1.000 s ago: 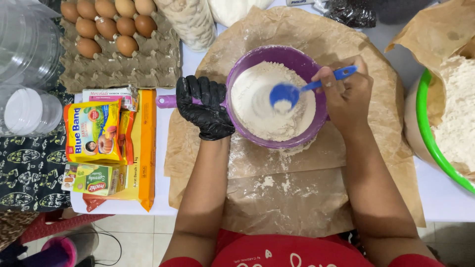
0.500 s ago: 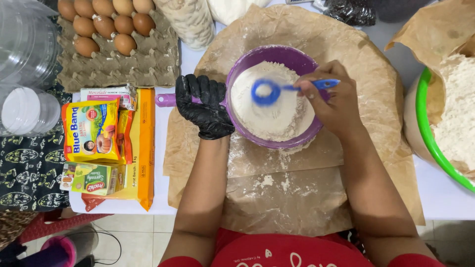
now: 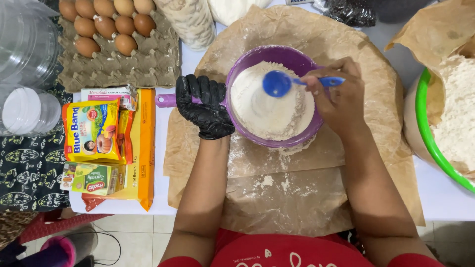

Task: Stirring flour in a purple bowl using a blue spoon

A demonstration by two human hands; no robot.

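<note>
There, near the middle of the tabletop, stood a purple bowl (image 3: 275, 57) heaped with white flour (image 3: 269, 106), resting on a wide sheet of brown paper (image 3: 297, 198) dusted with spilled flour. The right hand (image 3: 336, 99) was closed round the handle of a blue measuring spoon (image 3: 277, 83), whose round cup hung over the flour; whether the cup touched it could not be told from above. The left hand (image 3: 204, 106), in a black glove, was curled against the bowl's left side, apparently gripping the stub of the purple handle (image 3: 165, 100) that stuck out beyond it.

Toward the right edge sat a green-rimmed basin (image 3: 428, 133) lined with brown paper and holding more flour. Near the left edge lay a stack of yellow and orange food packets (image 3: 106, 148), and behind them, at the far left corner, a grey cardboard tray (image 3: 123, 64) with brown eggs (image 3: 106, 22). A clear plastic container (image 3: 27, 44) stood just beyond the tray's left side.
</note>
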